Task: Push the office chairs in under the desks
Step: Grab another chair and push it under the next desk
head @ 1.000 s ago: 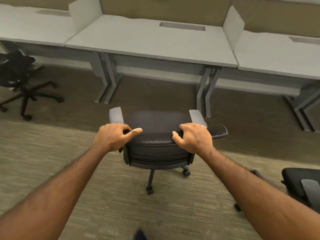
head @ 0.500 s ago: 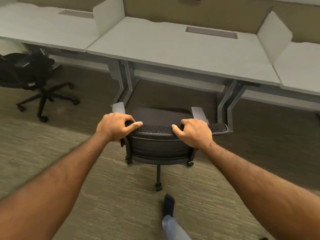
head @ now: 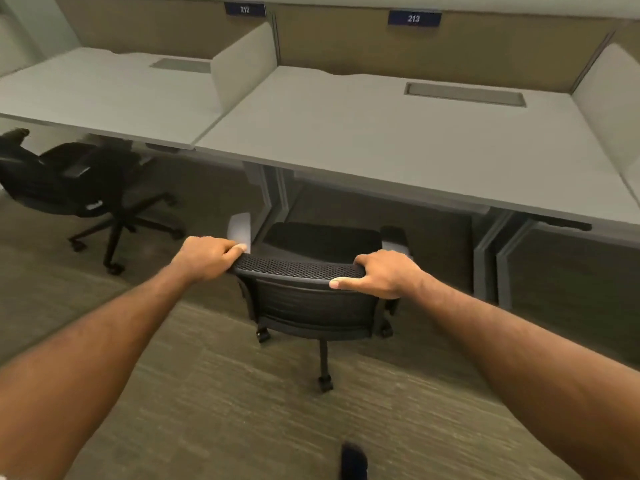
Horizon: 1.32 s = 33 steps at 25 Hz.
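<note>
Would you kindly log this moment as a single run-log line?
left hand: grips chair backrest | right hand: grips backrest | seat at desk 213 edge, not fully under | second chair: out, left

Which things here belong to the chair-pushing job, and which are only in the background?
Belongs to the job:
left hand and right hand, both gripping the backrest
held chair
desk 213
second chair
desk 212

Background:
number signs
divider panel
carpet

One head-worn camera looks forward and down, close over the hands (head: pixel 304 268), facing the bench (head: pixel 398 150).
</note>
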### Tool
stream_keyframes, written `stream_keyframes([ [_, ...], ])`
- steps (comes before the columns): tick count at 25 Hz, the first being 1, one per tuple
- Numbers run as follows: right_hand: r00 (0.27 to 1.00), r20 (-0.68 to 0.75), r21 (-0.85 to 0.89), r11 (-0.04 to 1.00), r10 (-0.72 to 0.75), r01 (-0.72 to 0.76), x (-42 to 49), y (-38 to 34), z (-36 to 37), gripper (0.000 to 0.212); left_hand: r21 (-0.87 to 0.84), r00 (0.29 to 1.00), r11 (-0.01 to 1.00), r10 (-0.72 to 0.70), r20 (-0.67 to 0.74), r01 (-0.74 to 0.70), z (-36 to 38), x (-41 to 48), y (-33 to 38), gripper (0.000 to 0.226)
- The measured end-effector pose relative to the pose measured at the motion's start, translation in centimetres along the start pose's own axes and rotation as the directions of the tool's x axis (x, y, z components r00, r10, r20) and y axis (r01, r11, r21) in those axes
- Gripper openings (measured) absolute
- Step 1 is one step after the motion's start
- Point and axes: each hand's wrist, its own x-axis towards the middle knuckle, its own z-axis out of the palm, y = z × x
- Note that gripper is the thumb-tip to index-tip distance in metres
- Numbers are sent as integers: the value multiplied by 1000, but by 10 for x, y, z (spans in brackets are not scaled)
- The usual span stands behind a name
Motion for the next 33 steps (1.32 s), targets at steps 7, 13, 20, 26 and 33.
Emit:
stream_keyframes([
  [7,990,-137,5,1000,21,-20,85,-13,-9,102,-75,990,995,52,-134,-62,-4,76,-61,74],
  [13,979,-172,34,994,108,-104,157,-58,-22,92,-125,973,980,127,-191,-152,-9,149,-137,74],
  [20,957,-149,84,967,250,-240,227,-90,-46,105,-126,966,970,186,-179,-210,-21,226,-192,56],
  [26,949,-105,124,950,299,-286,254,-89,-56,120,-129,970,969,194,-145,-213,-27,256,-204,60],
  [33,939,-102,114,941,329,-317,249,-93,-49,115,-117,973,972,189,-132,-204,-29,249,-204,60],
])
